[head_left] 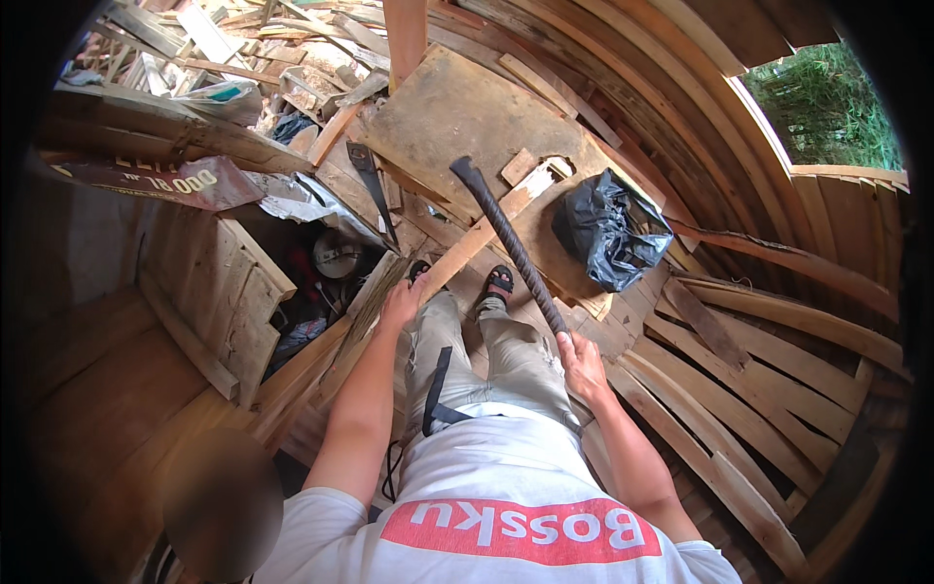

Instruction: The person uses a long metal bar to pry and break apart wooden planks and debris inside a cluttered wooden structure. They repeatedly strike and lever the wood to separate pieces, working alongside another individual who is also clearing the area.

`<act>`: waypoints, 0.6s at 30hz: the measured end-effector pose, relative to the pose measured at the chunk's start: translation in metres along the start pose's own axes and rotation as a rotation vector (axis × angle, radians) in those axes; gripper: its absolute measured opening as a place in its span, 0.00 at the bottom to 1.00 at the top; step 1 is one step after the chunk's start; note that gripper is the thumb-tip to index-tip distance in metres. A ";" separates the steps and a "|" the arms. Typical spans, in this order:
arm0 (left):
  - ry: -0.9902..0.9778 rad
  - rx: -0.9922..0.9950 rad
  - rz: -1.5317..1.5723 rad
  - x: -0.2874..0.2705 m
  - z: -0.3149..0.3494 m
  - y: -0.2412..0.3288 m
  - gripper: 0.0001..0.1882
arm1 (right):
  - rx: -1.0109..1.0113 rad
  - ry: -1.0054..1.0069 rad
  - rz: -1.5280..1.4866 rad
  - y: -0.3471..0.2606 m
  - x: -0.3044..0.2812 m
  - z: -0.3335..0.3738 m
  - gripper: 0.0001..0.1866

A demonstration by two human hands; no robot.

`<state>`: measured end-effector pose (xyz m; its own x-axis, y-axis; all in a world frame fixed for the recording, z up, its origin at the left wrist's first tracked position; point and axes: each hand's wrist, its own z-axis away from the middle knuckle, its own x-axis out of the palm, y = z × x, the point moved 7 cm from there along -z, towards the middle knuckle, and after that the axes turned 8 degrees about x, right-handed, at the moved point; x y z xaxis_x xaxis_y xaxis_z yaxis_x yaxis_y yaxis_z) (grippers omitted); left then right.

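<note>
A long, narrow wooden plank (469,249) slants from near my left hip up to the brown sheet-topped wooden bench, with a pale notched end on it. My left hand (401,302) is closed on the plank's edge. In my right hand (582,364) is the lower end of a dark rod with spiral ridges (511,236). The rod points up and left, its flared tip over the bench (448,107). A small wood block (518,166) lies beside the plank. My feet in dark sandals stand below, between the hands.
A black plastic bag (611,232) sits at the bench's right. What looks like a dark handsaw (370,187) leans left of the bench. Scrap wood (321,58) is heaped far left, loose boards (749,380) lie right. An open wooden box (255,292) stands left, near a blurred round shape.
</note>
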<state>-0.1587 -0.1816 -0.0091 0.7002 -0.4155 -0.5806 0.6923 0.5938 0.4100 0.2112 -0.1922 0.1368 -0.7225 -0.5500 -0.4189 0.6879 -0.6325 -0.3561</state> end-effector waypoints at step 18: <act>0.045 0.047 -0.002 0.004 0.003 0.003 0.46 | -0.109 0.035 0.036 -0.028 -0.005 0.012 0.26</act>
<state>-0.1535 -0.1840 -0.0079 0.6909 -0.3843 -0.6124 0.7019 0.5593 0.4410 0.1954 -0.1783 0.1587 -0.6954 -0.5510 -0.4614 0.7184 -0.5484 -0.4280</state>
